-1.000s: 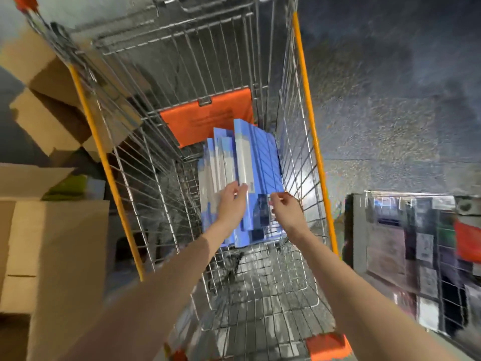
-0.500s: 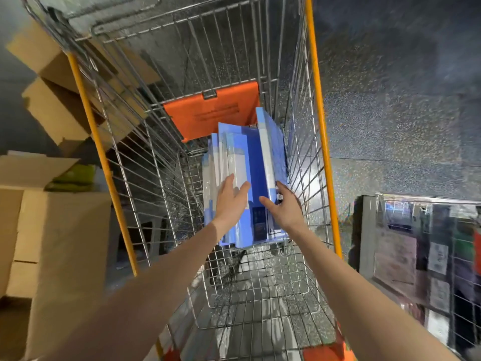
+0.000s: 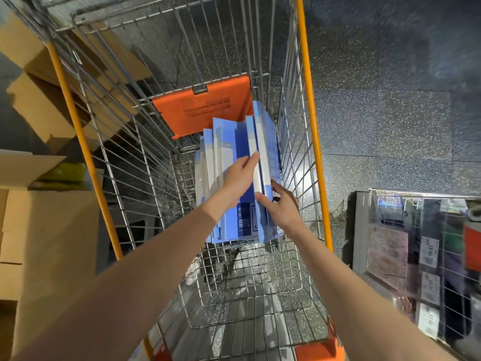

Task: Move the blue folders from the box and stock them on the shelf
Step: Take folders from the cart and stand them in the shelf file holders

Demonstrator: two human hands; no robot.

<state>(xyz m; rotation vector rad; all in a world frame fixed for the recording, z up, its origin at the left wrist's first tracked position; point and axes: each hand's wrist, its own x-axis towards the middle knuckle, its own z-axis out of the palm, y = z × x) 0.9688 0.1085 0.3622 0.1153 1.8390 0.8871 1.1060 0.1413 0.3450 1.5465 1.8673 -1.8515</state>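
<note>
Several blue folders (image 3: 226,144) with white spines stand on edge at the far end of a wire shopping cart (image 3: 311,105). My left hand (image 3: 238,178) lies on them with straight fingers, its fingertips touching the white spine of the right-hand folder (image 3: 265,142). My right hand (image 3: 283,209) holds that folder's near edge, thumb on the spine side and fingers curled round the outer cover by the cart's right wall. The folders' lower parts are hidden behind my hands.
An orange plastic flap (image 3: 205,110) hangs on the cart's far wall behind the folders. Brown cardboard boxes (image 3: 52,230) stand to the left of the cart. A wire rack with packaged goods (image 3: 416,243) is at the right on the speckled floor (image 3: 377,113).
The right-hand folder has been drawn apart from the stack toward the cart's right wall. My left hand slid forward and right to its spine, and my right hand closed round its near edge.
</note>
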